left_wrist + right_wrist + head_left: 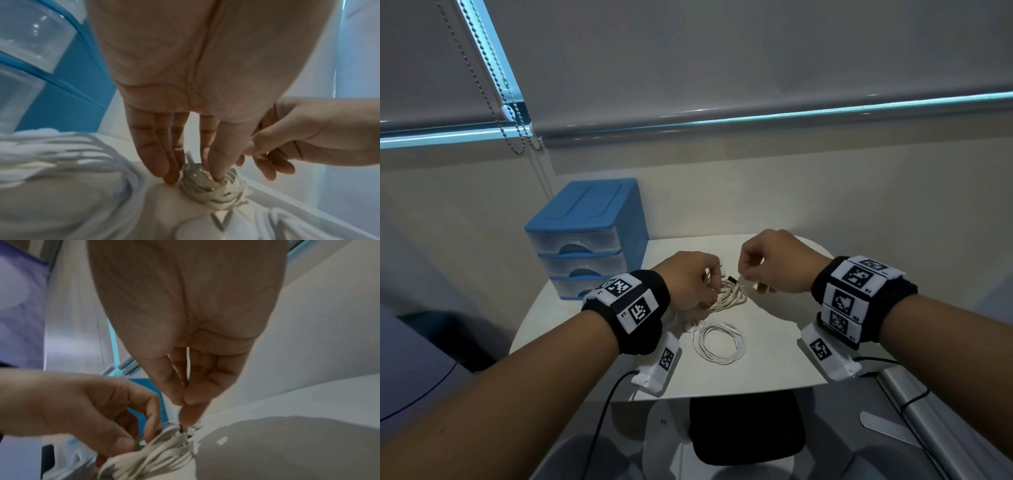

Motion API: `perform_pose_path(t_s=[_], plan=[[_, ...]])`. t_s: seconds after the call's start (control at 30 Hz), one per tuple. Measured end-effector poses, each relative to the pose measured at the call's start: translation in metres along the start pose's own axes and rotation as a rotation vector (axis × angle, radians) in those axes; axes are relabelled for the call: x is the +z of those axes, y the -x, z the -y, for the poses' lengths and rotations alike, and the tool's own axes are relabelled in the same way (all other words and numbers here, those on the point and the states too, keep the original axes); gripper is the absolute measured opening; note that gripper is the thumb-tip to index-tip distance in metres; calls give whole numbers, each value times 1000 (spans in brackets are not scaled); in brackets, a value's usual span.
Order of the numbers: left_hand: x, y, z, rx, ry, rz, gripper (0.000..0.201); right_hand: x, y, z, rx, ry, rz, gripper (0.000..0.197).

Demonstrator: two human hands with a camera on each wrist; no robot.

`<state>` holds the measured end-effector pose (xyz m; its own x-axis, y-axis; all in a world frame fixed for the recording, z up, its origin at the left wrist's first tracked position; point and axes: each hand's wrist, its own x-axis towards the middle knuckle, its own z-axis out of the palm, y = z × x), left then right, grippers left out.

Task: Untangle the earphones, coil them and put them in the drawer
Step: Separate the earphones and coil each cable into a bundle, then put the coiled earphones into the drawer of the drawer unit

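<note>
A cream-white earphone cable bundle [729,296] hangs just above the white table [774,356], partly coiled. My left hand [710,284] grips its loops, with the fingers curled through them. In the left wrist view my left hand [195,177] has its thumb tip inside the bundle [213,190]. My right hand [744,275] pinches a cable end at the bundle's top, between thumb and forefinger; the right wrist view shows my right hand [188,413] pinching right above the bundle [156,456]. The blue drawer unit [585,236] stands at the back left, its three clear drawers shut.
A second white cable [720,342] lies neatly coiled on the table, just in front of my hands. A wall with a window blind and a bead chain [517,130] rises behind the table. A black chair seat [746,428] sits under the table's front edge.
</note>
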<state>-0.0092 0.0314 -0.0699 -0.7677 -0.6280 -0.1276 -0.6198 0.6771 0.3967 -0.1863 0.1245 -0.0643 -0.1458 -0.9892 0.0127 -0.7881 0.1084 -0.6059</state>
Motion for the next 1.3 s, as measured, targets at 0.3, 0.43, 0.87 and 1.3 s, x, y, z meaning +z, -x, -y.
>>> perform_pose_path(t_s=[0.3,0.43,0.87,1.3], plan=[[-2,-2,-1,-87,-10,-2,34,12,-3,11,130,126,51,19],[-1,-2,-2,-89,-37,-1,32,13,-5,14,147,130,57,13],[-3,3,-12,23,-108,66,4,17,-9,14,124,162,93,18],[5,-7,-20,-35,-135,51,14,16,-7,15,131,139,107,19]])
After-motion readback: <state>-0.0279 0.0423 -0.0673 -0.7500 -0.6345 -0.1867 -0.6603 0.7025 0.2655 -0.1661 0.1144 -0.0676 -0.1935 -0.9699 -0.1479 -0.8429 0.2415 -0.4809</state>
